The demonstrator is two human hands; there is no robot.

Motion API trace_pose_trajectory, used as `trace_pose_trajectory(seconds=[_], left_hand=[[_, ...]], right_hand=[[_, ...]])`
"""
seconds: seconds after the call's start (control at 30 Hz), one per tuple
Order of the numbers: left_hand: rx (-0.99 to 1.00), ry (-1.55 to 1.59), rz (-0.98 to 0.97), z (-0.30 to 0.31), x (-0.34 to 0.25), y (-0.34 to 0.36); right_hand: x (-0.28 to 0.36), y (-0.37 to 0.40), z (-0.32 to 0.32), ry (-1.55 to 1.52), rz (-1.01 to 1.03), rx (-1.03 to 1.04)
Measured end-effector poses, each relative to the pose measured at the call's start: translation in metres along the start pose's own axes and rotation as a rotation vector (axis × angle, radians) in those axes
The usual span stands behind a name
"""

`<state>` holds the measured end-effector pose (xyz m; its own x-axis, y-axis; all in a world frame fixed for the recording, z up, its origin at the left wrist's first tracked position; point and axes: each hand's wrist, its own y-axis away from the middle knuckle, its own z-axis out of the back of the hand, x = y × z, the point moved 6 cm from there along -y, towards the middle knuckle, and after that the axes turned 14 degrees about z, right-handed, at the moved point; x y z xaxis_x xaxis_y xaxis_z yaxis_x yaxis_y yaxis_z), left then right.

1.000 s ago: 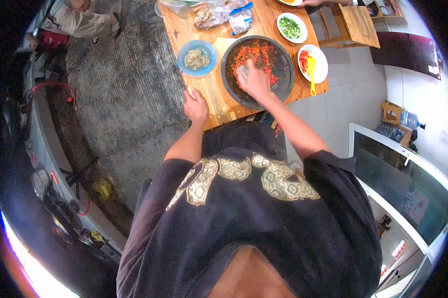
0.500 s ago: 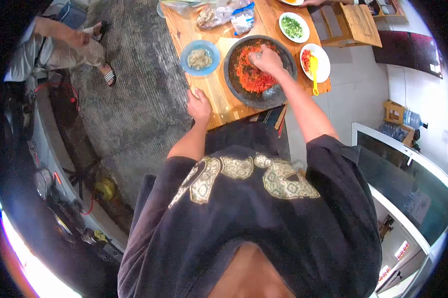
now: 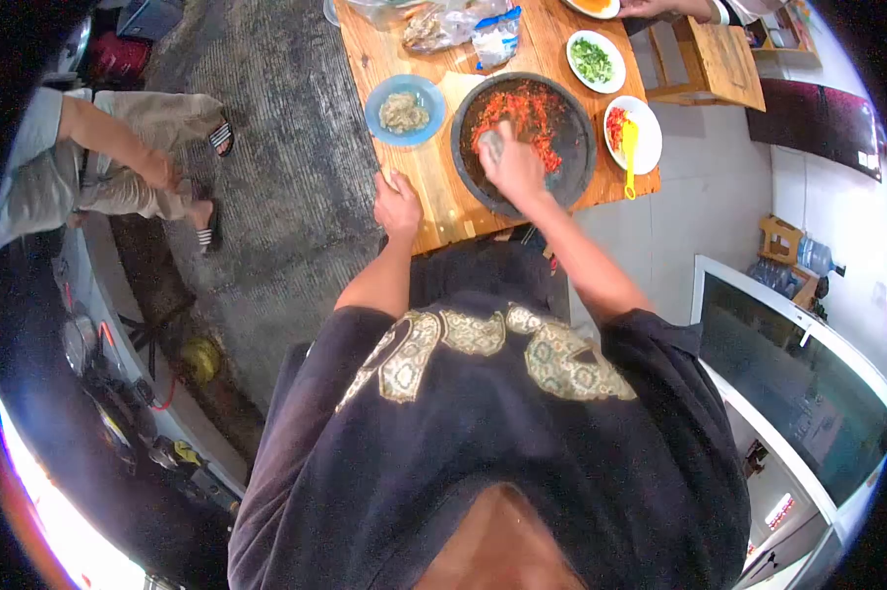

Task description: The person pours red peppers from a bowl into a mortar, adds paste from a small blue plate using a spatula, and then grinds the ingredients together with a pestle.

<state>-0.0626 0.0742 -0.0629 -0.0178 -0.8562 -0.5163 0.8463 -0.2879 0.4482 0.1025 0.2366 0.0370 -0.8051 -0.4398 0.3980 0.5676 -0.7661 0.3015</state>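
In the head view, my right hand [image 3: 518,172] is closed round a grey stone pestle [image 3: 492,145], low in the near left part of a wide dark stone mortar [image 3: 588,162]. Crushed red chilli [image 3: 530,113] lies along the mortar's far and right side. My left hand [image 3: 397,204] is closed on the near left edge of the wooden table [image 3: 441,211]. Just beyond it, a blue plate [image 3: 373,110] holds a greyish, wet-looking food [image 3: 403,113].
Right of the mortar are a white plate [image 3: 648,147] with red pieces and a yellow spoon [image 3: 630,157], and a bowl of chopped greens [image 3: 592,61]. Plastic bags [image 3: 443,25] lie at the back. Another person's hand [image 3: 650,8] is by an orange-filled plate [image 3: 593,8]. Someone sits at left [image 3: 119,157].
My right hand has moved left and nearer to me inside the mortar, and the chilli now lies toward its far side. My left hand stays at the table edge. The seated person's legs have shifted.
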Motion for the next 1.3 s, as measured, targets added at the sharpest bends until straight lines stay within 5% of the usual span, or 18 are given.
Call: trace_pose_trajectory(seconds=[0.13, 0.2, 0.33, 0.47, 0.57, 0.63, 0.8, 0.9, 0.93, 1.1, 1.23, 1.3], left_hand=[[-0.021, -0.026, -0.016, 0.002, -0.002, 0.001], [-0.011, -0.033, -0.007, 0.007, -0.008, 0.001], [-0.029, -0.017, -0.006, 0.005, -0.009, 0.0], [-0.033, 0.001, -0.033, 0.01, -0.015, 0.004], [-0.001, -0.042, -0.007, 0.003, -0.007, -0.003], [0.018, -0.026, 0.006, 0.006, -0.014, -0.001], [-0.017, -0.015, -0.041, 0.0, -0.009, -0.003], [-0.023, 0.006, -0.049, 0.006, -0.012, -0.006], [-0.037, 0.019, -0.056, 0.004, -0.014, -0.008], [-0.037, 0.032, -0.047, 0.005, -0.007, 0.003], [-0.018, 0.026, -0.03, 0.009, -0.012, -0.001], [-0.007, 0.015, -0.017, 0.004, -0.01, 0.001]], right_hand=[[-0.036, -0.039, 0.027, 0.005, 0.001, -0.236], [-0.089, -0.078, -0.017, -0.198, -0.001, -0.153], [-0.001, -0.008, 0.003, -0.007, 0.072, -0.134], [-0.05, -0.049, 0.023, -0.042, -0.013, -0.275], [-0.054, -0.044, -0.007, -0.214, -0.045, -0.181], [0.002, 0.001, -0.005, -0.029, 0.035, -0.167], [-0.035, -0.039, 0.036, -0.004, -0.004, -0.293], [-0.034, -0.032, 0.001, -0.424, -0.131, 0.168], [-0.024, -0.013, -0.011, -0.235, 0.043, -0.248], [-0.028, -0.023, 0.012, -0.027, -0.011, -0.22], [-0.048, -0.027, -0.001, -0.383, -0.12, -0.142], [0.003, 0.009, -0.003, -0.09, 0.037, -0.14]])
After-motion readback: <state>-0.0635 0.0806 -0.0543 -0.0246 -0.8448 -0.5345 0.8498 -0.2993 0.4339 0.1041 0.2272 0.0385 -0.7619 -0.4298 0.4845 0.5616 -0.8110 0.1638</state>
